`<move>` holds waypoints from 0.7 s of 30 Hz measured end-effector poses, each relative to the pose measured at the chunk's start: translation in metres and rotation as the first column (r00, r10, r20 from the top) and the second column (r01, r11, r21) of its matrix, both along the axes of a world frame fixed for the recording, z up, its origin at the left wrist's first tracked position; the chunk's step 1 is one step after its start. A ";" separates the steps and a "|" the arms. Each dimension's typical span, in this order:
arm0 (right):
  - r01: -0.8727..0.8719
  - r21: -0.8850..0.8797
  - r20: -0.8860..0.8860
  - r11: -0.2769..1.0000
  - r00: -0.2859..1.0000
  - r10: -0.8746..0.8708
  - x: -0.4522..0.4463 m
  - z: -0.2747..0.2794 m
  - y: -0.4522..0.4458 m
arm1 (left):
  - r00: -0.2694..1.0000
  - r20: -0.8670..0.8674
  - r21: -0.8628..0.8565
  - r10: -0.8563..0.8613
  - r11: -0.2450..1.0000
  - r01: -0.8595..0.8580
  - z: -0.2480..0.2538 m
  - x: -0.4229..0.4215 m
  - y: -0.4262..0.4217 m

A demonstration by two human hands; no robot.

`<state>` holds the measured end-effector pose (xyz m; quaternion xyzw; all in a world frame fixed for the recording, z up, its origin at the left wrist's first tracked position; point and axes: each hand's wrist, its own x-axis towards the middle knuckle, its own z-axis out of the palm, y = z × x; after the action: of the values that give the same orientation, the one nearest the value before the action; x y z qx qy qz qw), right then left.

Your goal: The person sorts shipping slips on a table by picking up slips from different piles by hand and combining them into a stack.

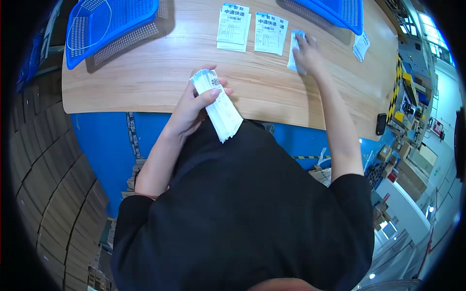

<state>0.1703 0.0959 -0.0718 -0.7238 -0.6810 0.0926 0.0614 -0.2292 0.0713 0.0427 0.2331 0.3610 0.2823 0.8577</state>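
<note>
My left hand [194, 104] is wrapped round a thick stack of printed paper slips [223, 111] over the table's front edge, thumb on top. Farther right, my right hand [308, 53] rests over a narrow slip pile [293, 51] on the table, its fingertips on the upper part; whether it grips a slip is hidden. To the left of that pile lie two more piles of white labels with Chinese print, one in the middle [271, 34] and one farther left [234, 29]. Another small pile of slips [361, 46] lies near the right side.
A blue plastic basket [109, 22] stands at the table's back left, another blue basket [335, 14] at the back right. A black phone-like device [381, 124] lies at the right front edge of the wooden table [131, 92]. Cardboard stacks [53, 194] stand at left.
</note>
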 end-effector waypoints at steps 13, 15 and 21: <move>0.284 0.124 -0.101 0.951 0.957 -0.273 -0.129 0.033 -0.165 | 0.974 0.053 -0.024 -0.218 0.975 0.220 -0.014 0.014 0.008; 0.509 0.169 -0.169 0.844 0.859 -0.484 -0.134 0.028 -0.176 | 0.964 0.049 -0.021 -0.263 0.964 0.264 -0.015 0.018 0.007; 0.748 0.147 -0.058 0.647 0.660 -0.749 -0.154 0.010 -0.204 | 0.932 0.024 -0.054 -0.361 0.931 0.362 -0.020 0.024 0.003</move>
<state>0.0161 -0.1085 -0.0613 -0.9333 -0.3270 0.0018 0.1485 -0.2047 0.0743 0.0227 0.2690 0.3143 0.1109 0.9037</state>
